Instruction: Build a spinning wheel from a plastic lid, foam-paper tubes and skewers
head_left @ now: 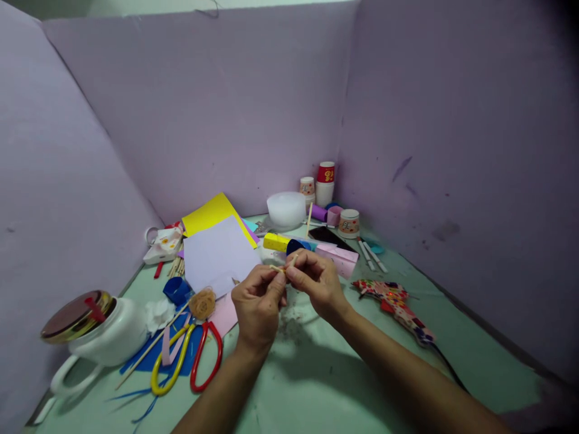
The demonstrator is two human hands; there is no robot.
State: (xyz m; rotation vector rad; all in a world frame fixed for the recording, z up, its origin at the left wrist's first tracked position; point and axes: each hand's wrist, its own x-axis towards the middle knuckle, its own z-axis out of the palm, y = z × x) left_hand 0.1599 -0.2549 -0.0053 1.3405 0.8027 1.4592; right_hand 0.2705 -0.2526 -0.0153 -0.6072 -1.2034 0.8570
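Note:
My left hand (pixel 259 310) and my right hand (pixel 319 283) meet fingertip to fingertip above the middle of the table. Both are closed in a pinch on short pale sticks (pixel 295 260), whose ends poke out past the fingers. A thin orange-brown bit shows between the fingertips, too small to make out. Just behind the hands lie a dark blue paper roll (pixel 296 246), a yellow paper roll (pixel 276 242) and a pink paper roll (pixel 338 258). White paper (pixel 221 253) lies to the left of my left hand.
At left are red-and-yellow-handled scissors (pixel 205 361), a rubber band bundle (pixel 202 303), a wooden skewer (pixel 151 348) and a lidded white pot (pixel 111 334). A glue gun (pixel 393 304) with its cord lies right. A white bowl (pixel 286 210) and paper cups (pixel 324 193) stand behind.

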